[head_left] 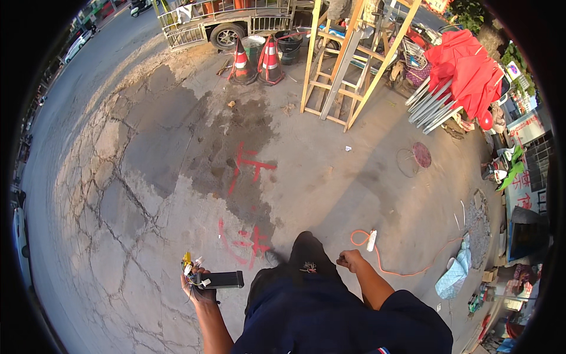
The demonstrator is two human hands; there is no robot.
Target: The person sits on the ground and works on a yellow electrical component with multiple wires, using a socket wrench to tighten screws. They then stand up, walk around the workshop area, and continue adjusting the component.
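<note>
My left hand [200, 293], out at the lower left, grips a black ribbed electric controller box [225, 279] from the side. A bunch of thin wires with yellow and white plug connectors [187, 261] comes off its left end, by my fingertips. On the other side of my body, my right hand [352, 259] is closed in a loose fist beside my dark trouser leg [306, 253]. Nothing shows in it, though the inside of the palm is turned away.
A white power strip [371, 240] with an orange cord [401, 274] lies on the ground at right, near a light blue cloth [454, 274]. Ahead stand traffic cones [270, 62], a wooden ladder [354, 71] and a folded red canopy [463, 71]. Cracked pavement [112, 194] stretches left.
</note>
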